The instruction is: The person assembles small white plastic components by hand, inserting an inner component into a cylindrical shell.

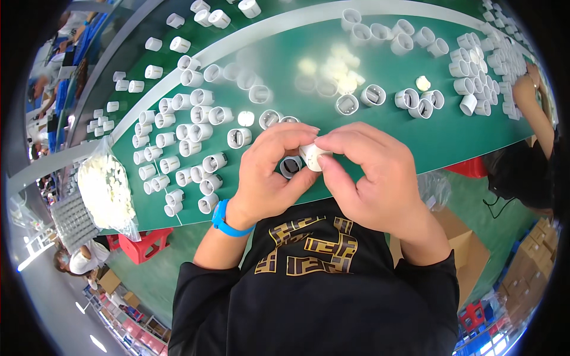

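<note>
Left hand [265, 171] and right hand [374, 172] — both curled inward — pinch a white cylinder [313, 158].

I can read no words or numbers anywhere here. Across the chest of my black shirt [350, 302], just off the near edge of the green table [457, 137], runs a gold and dark print [322, 245] of blocky, letter-like shapes. The white piece [314, 158] in my grip carries tiny dark marks, too small for me to make out.
</note>
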Demonstrator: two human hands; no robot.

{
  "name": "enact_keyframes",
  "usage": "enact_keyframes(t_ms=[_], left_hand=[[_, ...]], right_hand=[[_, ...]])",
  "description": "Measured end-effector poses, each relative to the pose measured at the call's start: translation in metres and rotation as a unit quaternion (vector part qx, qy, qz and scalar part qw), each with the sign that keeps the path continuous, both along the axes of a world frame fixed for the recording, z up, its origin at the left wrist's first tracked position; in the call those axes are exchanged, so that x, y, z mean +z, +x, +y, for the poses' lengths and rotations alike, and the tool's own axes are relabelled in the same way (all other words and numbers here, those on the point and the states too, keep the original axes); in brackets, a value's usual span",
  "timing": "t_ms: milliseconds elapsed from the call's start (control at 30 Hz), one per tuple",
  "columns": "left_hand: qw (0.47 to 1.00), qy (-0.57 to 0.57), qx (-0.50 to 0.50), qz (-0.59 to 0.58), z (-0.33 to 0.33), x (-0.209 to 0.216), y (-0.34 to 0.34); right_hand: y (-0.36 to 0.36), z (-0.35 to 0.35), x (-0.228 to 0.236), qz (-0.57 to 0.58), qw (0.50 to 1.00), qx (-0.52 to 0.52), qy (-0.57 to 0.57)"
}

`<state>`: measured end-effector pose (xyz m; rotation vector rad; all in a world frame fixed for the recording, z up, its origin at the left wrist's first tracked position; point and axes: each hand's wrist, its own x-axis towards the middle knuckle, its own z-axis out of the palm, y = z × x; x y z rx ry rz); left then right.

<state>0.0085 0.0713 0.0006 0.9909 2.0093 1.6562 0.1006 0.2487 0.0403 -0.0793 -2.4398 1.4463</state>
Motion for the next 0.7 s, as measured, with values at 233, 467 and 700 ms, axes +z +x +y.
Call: enact_keyframes(t_ms=[233,467,700], left_hand=[[1.000,-0.022,-0.006,0.015,0.0004,-0.0006,-0.0007],[1.000,-0.015,-0.016,0.012,0.0041,0.0037,-0.0016],[0.999,-0.019,-0.024,0.011,0.0034,0.0066,-0.0034]], right_hand=[[-0.0014,-0.0028,-0.0039,-0.048,0.996,-0.033,-0.062],[-0.0024,-0.0026,-0.0071,-0.018,0.998,-0.038,-0.042],[-0.0028,0.0001,-0.0060,-0.021,0.997,-0.029,-0.062]])
